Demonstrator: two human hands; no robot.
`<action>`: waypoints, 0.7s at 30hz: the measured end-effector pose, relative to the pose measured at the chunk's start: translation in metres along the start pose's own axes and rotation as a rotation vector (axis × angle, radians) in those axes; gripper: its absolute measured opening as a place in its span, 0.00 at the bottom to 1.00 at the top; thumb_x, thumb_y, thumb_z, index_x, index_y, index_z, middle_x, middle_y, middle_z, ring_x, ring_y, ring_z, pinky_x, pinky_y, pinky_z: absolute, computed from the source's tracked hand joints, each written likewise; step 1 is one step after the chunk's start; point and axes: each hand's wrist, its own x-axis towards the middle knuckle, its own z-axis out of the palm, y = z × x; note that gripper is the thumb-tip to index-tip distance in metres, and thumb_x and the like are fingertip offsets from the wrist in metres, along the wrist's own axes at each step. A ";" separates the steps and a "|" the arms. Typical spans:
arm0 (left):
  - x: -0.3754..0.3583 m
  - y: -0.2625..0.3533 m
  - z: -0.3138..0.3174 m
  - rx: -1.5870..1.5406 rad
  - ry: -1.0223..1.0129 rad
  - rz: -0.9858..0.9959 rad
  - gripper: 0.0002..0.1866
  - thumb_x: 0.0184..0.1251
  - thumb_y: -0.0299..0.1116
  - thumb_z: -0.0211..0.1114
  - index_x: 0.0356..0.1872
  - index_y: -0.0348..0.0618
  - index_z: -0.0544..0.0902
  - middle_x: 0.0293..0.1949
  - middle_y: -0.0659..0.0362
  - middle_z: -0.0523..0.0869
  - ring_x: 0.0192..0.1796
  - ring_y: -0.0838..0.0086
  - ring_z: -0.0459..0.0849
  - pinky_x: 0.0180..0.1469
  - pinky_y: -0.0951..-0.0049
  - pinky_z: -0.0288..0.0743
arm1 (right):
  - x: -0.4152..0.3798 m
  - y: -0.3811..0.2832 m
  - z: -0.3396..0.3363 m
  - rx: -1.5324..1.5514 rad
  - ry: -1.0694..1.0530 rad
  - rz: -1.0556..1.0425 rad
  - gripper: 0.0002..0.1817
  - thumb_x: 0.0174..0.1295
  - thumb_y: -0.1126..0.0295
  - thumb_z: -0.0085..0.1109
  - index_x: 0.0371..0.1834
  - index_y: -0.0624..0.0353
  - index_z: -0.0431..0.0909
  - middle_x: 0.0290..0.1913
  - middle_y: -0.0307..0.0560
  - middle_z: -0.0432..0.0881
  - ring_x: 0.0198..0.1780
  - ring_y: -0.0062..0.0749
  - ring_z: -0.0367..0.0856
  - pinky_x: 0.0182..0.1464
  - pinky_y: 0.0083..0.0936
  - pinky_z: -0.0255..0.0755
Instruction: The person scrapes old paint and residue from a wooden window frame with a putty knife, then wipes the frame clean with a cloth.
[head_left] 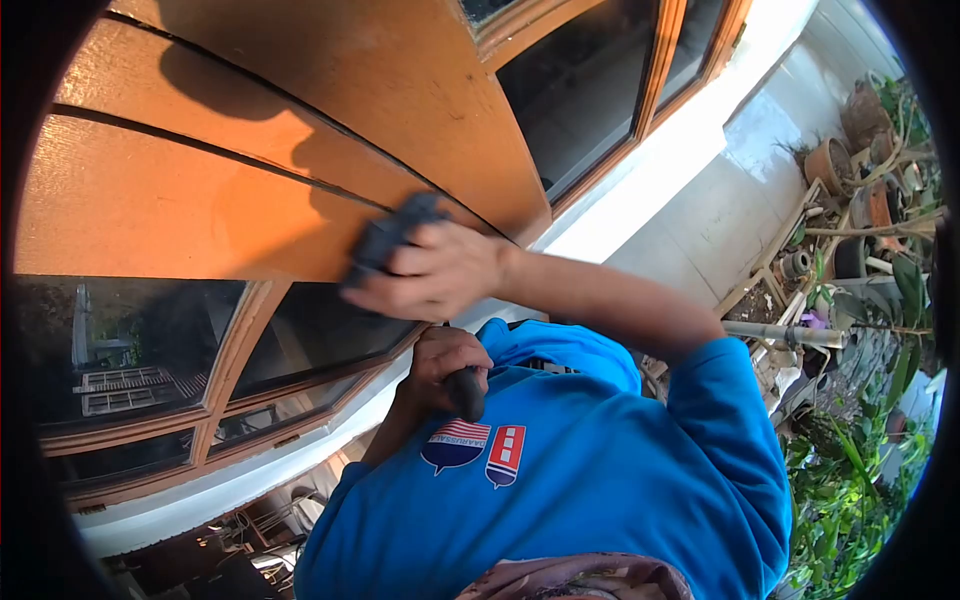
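Observation:
My right hand (435, 275) is closed around a dark, blocky object (385, 240), blurred so that its kind cannot be made out. That object is up against, or just in front of, an orange-brown varnished wooden panel (150, 210) with dark grooves. Below it, close to my chest, my left hand (445, 360) wraps round a black rounded handle (465, 395). Its end sticks out past my fingers; the rest is hidden. Whether the handle and the dark object belong together cannot be seen.
Wood-framed glass panes (330, 335) lie beside the panel, with another window (580, 90) beyond it. A white ledge (660, 190) borders a tiled floor (690, 235). Plant pots (828, 165), a pole (785, 332) and green plants (850, 480) stand on the right.

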 end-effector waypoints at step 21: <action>0.021 -0.009 0.015 -0.065 -0.098 0.030 0.11 0.42 0.19 0.68 0.30 0.41 0.80 0.20 0.57 0.81 0.21 0.65 0.83 0.24 0.69 0.74 | 0.026 0.029 -0.027 0.146 0.097 0.121 0.16 0.59 0.70 0.67 0.51 0.53 0.86 0.45 0.39 0.79 0.38 0.28 0.72 0.37 0.25 0.64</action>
